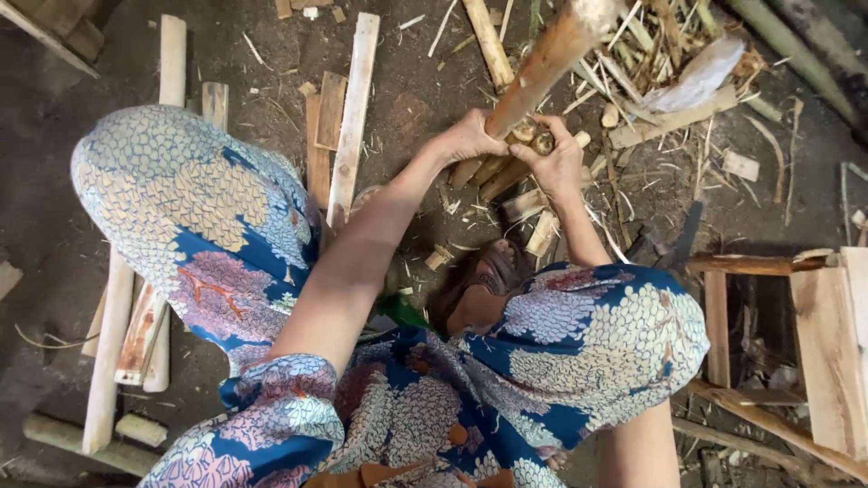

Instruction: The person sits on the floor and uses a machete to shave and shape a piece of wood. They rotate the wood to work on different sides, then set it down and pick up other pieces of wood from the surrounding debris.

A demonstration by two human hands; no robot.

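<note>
Dirt floor [81,208] strewn with wood slats lies under you. Your left hand [468,137] has its fingers wrapped around the thick wooden pole [542,68], which slants up-right (away from you); your right hand [556,163], just beside, pinches short stick pieces [506,167] at its base.

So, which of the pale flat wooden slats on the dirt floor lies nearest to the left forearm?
The long pale slat running from the top edge down beside the left forearm; the others lie farther left.

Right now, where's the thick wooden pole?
Head view, upper centre: the thick wooden pole slants down from the top edge to the left hand, with the right hand just beside it over short wood pieces.
</note>
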